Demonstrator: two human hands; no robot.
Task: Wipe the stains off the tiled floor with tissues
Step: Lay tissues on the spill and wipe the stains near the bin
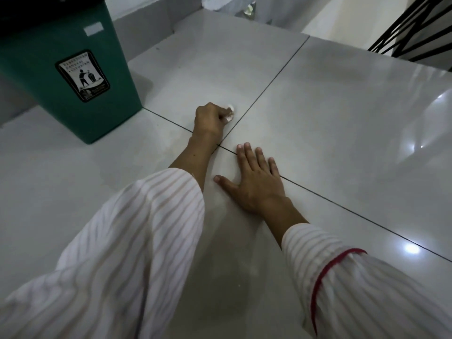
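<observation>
- Head view: the left hand (210, 117) is curled tight round a crumpled white tissue wad (230, 113), pressing it onto the glossy pale grey tiled floor (342, 113) just left of a dark grout line.
- The tissue pokes out past the knuckles, near where four tiles meet.
- The right hand (256, 182) lies flat on the floor, fingers straight and spread, holding nothing, across a grout line just behind the left hand.
- Both arms wear white sleeves with thin stripes (137, 231).
- A dark green plastic waste bin with a black label (71, 69) stands on the floor, to the left of the left hand and apart from it.
- Black metal railing bars (415, 28) show at the upper right.
</observation>
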